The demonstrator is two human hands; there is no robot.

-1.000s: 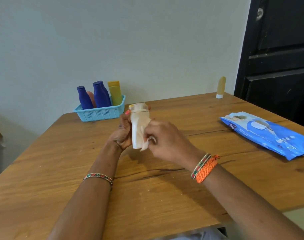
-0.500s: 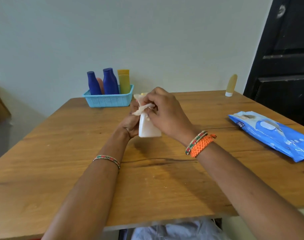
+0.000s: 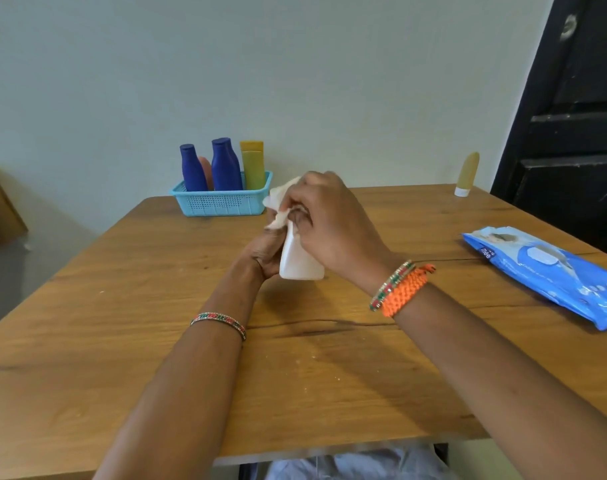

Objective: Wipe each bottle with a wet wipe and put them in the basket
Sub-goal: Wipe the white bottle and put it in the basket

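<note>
The left hand [image 3: 265, 252] grips the white bottle [image 3: 300, 261] above the table [image 3: 122, 306], its fingers mostly hidden. The right hand [image 3: 329, 220] pinches the wet wipe [image 3: 277, 206] over the bottle's top, hiding the cap.

A wooden table [image 3: 128, 341] carries everything. Beyond the left hand [image 3: 264, 252], at the far edge, stands a light blue basket [image 3: 222, 202]. Far past the right hand [image 3: 333, 223], near the far right corner, a yellowish bottle [image 3: 467, 174] stands, seemingly cap-down. To the right of that hand lies a blue pack of wipes [image 3: 551, 275].
</note>
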